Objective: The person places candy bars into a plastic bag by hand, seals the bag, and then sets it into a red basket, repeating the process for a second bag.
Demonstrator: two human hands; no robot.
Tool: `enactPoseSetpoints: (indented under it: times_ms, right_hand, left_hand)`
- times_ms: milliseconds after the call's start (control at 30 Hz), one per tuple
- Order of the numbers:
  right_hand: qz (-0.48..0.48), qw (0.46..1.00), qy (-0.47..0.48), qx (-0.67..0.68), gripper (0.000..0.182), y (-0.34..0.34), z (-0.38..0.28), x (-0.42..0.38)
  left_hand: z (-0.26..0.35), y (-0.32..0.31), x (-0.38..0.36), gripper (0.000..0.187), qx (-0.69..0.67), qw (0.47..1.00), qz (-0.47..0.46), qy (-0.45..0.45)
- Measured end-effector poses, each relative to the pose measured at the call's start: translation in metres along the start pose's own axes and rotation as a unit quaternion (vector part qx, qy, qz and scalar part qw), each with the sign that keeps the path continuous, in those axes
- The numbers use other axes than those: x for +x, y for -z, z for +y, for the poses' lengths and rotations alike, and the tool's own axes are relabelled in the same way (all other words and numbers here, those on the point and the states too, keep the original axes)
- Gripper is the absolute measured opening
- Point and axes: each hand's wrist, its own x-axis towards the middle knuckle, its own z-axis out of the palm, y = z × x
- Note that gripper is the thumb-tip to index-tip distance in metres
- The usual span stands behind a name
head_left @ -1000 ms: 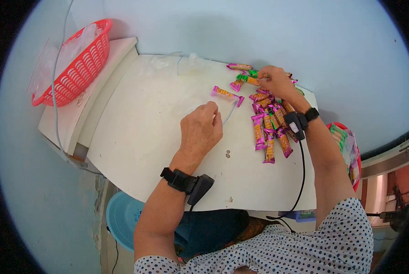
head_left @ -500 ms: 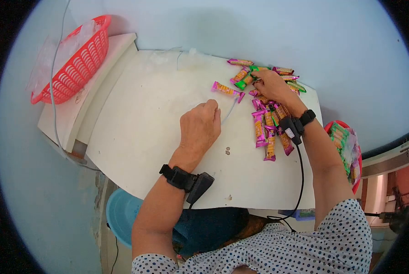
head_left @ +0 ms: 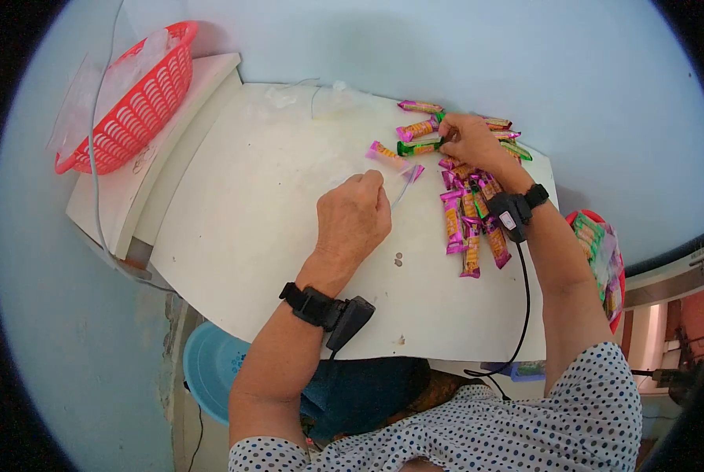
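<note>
My left hand (head_left: pixel 353 214) is closed over the middle of the white table (head_left: pixel 265 236), pinching what looks like a clear plastic bag (head_left: pixel 405 187) with a thin bluish strip. The film partly covers a pink-ended snack packet (head_left: pixel 385 153) just beyond the fingers. My right hand (head_left: pixel 473 145) reaches into the packets at the table's back right. Its thumb and fingers close at the right end of a green snack packet (head_left: pixel 420 148); the exact grip is partly hidden. Several pink-and-orange snack packets (head_left: pixel 470 236) lie under and in front of the right wrist.
A red basket (head_left: pixel 143 110) with clear plastic bags stands on a raised ledge at the left. More clear film (head_left: pixel 340 93) lies at the table's back edge. A second red basket (head_left: pixel 619 311) with packets is at the right. A blue basin (head_left: pixel 210 370) sits below. A cable hangs at left.
The green packet at my right fingers has turned to lie more level, and a pink packet beside it has turned too. Film now covers part of the lone packet. My left hand has shifted slightly right.
</note>
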Motion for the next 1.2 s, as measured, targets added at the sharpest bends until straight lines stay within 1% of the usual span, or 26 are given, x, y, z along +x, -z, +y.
enactPoseSetpoints:
  times_ms: [100, 200, 300, 400, 500, 600, 700, 800, 900, 933, 1033, 1133, 1200]
  right_hand:
    - [-0.034, 0.992, -0.046, 0.108, 0.023, 0.003, 0.003, 0.001]
    - [0.022, 0.995, -0.03, 0.089, 0.021, 0.005, -0.011, -0.008]
    - [0.082, 0.991, 0.008, 0.104, 0.024, -0.003, -0.019, -0.01]
    - [0.028, 0.998, 0.021, 0.054, 0.035, -0.01, -0.01, -0.002]
    - [0.014, 1.0, -0.003, -0.007, 0.043, -0.013, -0.012, 0.002]
    - [0.002, 0.999, 0.016, -0.029, 0.043, -0.008, -0.024, 0.0]
    - [0.042, 0.993, 0.087, -0.062, 0.04, -0.021, -0.007, 0.004]
    - [0.073, 0.997, 0.018, 0.007, 0.038, -0.013, -0.013, -0.006]
    - [0.136, 0.991, -0.02, 0.004, 0.036, 0.013, -0.032, -0.026]
    - [0.141, 0.988, -0.047, 0.034, 0.031, 0.022, -0.038, -0.036]
    - [0.127, 0.979, -0.071, 0.141, 0.029, 0.035, -0.07, -0.075]
    - [0.077, 0.981, -0.084, 0.158, 0.029, 0.03, -0.1, -0.108]
    - [0.085, 0.986, -0.084, 0.12, 0.029, 0.02, -0.106, -0.117]
  left_hand:
    - [-0.001, -0.002, 0.0, 0.005, 0.007, 1.0, -0.006, 0.005]
    - [-0.002, -0.001, 0.0, 0.005, 0.005, 1.0, -0.014, 0.011]
    - [-0.001, 0.0, 0.001, 0.004, 0.004, 1.0, -0.016, 0.016]
    - [-0.001, -0.001, 0.0, 0.004, 0.009, 1.0, -0.014, 0.015]
    - [-0.001, -0.001, 0.0, 0.003, 0.01, 1.0, -0.012, 0.013]
    - [-0.002, -0.001, 0.0, 0.003, 0.012, 1.0, -0.008, 0.008]
    - [-0.002, -0.001, 0.0, 0.003, 0.013, 1.0, -0.001, 0.004]
    - [-0.002, -0.001, 0.001, 0.004, 0.015, 1.0, -0.001, 0.01]
    - [-0.003, -0.001, 0.0, 0.004, 0.011, 1.0, 0.008, 0.011]
    - [-0.003, -0.002, -0.001, 0.004, 0.008, 1.0, 0.014, 0.01]
    - [-0.002, -0.002, -0.001, 0.004, 0.012, 1.0, 0.009, 0.014]
    - [0.002, -0.002, -0.001, 0.005, 0.018, 1.0, 0.011, 0.018]
    - [0.004, -0.003, -0.001, 0.006, 0.01, 1.0, 0.021, 0.019]
